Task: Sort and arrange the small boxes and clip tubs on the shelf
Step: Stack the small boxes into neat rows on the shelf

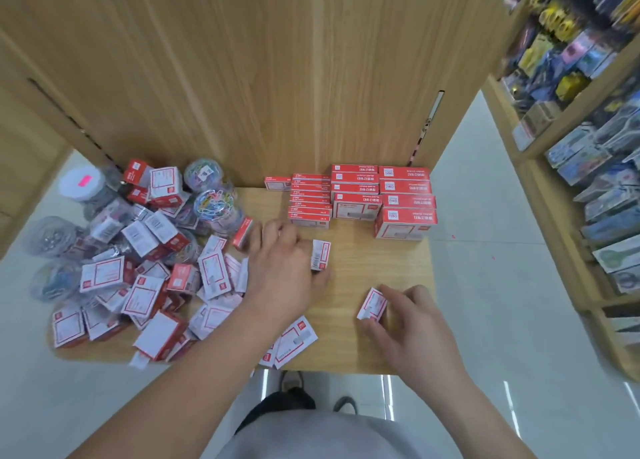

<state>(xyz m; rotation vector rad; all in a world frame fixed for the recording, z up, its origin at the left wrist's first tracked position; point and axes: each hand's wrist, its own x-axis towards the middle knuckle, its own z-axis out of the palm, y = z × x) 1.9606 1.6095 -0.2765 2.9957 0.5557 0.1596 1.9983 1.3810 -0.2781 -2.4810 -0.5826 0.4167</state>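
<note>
A jumbled heap of small red-and-white boxes [145, 278] covers the left half of the wooden shelf [363, 271]. Clear clip tubs [213, 204] stand and lie at the back of that heap. At the back right, red boxes stand in neat stacked rows [363, 195]. My left hand [284, 268] is over the shelf's middle and pinches one small box [321, 254] upright between thumb and fingers. My right hand [408, 316] is nearer the front edge, its fingers curled round another small white-and-red box [372, 304]. Two flat boxes [294, 344] lie at the front edge.
A tall wooden back panel [277, 77] rises behind the shelf. A white-lidded tub with a pink sticker [81, 183] sits at the far left. To the right across a pale floor aisle, shelving [581, 129] holds packaged stationery. My shoes [291, 382] show below the shelf edge.
</note>
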